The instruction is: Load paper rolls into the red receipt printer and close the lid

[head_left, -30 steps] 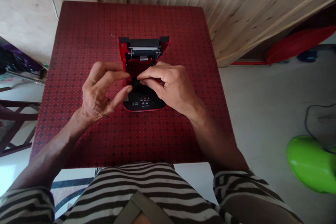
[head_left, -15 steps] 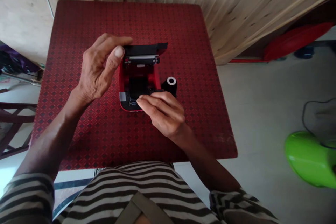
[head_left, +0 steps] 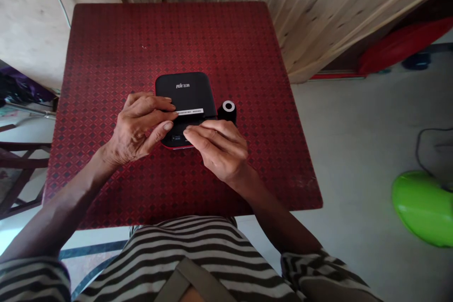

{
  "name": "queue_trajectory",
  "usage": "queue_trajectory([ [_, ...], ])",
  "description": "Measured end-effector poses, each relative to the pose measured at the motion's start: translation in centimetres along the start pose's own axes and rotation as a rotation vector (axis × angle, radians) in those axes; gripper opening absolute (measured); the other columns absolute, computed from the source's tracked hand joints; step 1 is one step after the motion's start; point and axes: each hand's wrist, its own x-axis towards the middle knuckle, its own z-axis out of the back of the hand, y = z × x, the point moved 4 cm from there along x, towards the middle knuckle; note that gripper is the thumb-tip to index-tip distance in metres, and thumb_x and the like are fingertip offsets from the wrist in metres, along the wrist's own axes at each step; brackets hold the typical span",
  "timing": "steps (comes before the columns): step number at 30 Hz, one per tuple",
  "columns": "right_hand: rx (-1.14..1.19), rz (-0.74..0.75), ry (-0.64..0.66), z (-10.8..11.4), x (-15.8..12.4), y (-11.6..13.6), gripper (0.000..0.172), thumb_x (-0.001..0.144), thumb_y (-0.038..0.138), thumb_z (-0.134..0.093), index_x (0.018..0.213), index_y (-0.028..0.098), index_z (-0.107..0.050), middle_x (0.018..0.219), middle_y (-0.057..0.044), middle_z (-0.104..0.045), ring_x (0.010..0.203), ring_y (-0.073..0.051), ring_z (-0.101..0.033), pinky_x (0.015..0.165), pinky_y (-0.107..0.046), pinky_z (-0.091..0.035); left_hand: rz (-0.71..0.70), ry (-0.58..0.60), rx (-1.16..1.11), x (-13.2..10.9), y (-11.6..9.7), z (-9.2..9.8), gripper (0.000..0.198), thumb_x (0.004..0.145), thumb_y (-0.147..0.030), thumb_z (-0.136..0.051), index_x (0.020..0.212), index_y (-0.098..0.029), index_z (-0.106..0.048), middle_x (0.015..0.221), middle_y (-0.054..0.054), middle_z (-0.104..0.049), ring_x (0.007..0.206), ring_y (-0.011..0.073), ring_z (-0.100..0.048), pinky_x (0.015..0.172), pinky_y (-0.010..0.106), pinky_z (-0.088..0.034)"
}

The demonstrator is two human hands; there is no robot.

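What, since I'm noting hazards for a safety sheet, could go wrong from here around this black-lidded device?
The left hand lies at the front edge of the black lid, so it might get pinched if the lid is pressed down. The black roll with the white end is close to the right hand, so a careless move could bump it.

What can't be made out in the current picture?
All in the head view:
Under the black lid: hidden by the lid itself.
Front panel, right part: the right hand covers it.
White label: print too small to read.
Green object: cut off by the right edge.
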Motion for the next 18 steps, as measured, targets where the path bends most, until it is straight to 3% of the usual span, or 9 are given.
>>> queue_trajectory([
  [5,0.004,-0.009,-0.021,-0.1,-0.3,-0.1,0.032,0.104,0.007,-0.058,0.121,0.027,-0.076,0.111,-0.001,-0.086,0.103,-0.02,-0.076,0.089,-0.039,-0.059,-0.091,0.042,0.056,0.0,0.1,-0.1,0.029,0.103,-0.058,-0.054,0.109,-0.037,-0.072,0.119,-0.001,-0.078,0.118,0.0265,-0.074,0.112,0.061,-0.053],
  [12,0.059,-0.09,0.068,-0.1,-0.3,-0.4,0.034,0.105,0.01,-0.057,0.127,0.029,-0.074,0.12,-0.003,-0.084,0.111,-0.023,-0.076,0.097,-0.044,-0.06,-0.192,0.017,0.17,-0.6,-0.7,-0.4,0.04,0.101,-0.066,-0.056,0.123,-0.035,-0.068,0.125,0.005,-0.075,0.12,0.0294,-0.072,0.106,0.057,-0.055],
  [15,0.058,-0.123,-0.094,1.1,-0.7,-0.2,0.038,0.103,0.012,-0.061,0.137,0.029,-0.068,0.125,-0.007,-0.081,0.116,-0.025,-0.074,0.102,-0.046,-0.061,-0.226,-0.035,0.195,-1.8,-1.6,-0.6,0.054,0.1,-0.067,-0.06,0.138,-0.029,-0.063,0.132,0.011,-0.071,0.127,0.0339,-0.069,0.107,0.059,-0.055],
  [18,0.062,-0.29,-0.251,1.6,-2.3,-0.2,0.042,0.103,0.017,-0.063,0.145,0.026,-0.062,0.127,-0.013,-0.078,0.117,-0.027,-0.073,0.1,-0.047,-0.063,-0.116,-0.17,0.178,-3.7,-2.1,-0.7,0.056,0.097,-0.061,-0.07,0.143,-0.03,-0.061,0.141,0.014,-0.065,0.135,0.0361,-0.063,0.111,0.059,-0.054],
])
